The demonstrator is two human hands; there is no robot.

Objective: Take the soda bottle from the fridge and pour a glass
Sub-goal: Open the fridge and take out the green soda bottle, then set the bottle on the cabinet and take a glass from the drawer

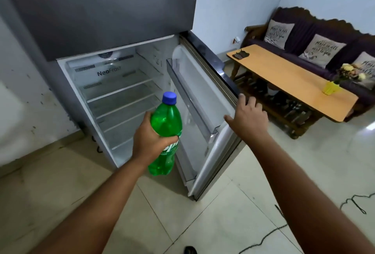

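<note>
My left hand [149,139] is shut around the middle of a green soda bottle [167,120] with a blue cap, held upright in front of the open fridge [113,83]. The fridge's lower compartment shows bare shelves. Its door [203,95] is swung open to the right. My right hand [248,115] rests on the door's outer edge, fingers spread over the rim. No glass is in view.
A long wooden coffee table [284,75] stands to the right with a yellow vase of flowers [330,87] and a dark object [240,54]. Behind it is a dark sofa [304,30] with cushions. A black cable [353,203] trails over the tiled floor.
</note>
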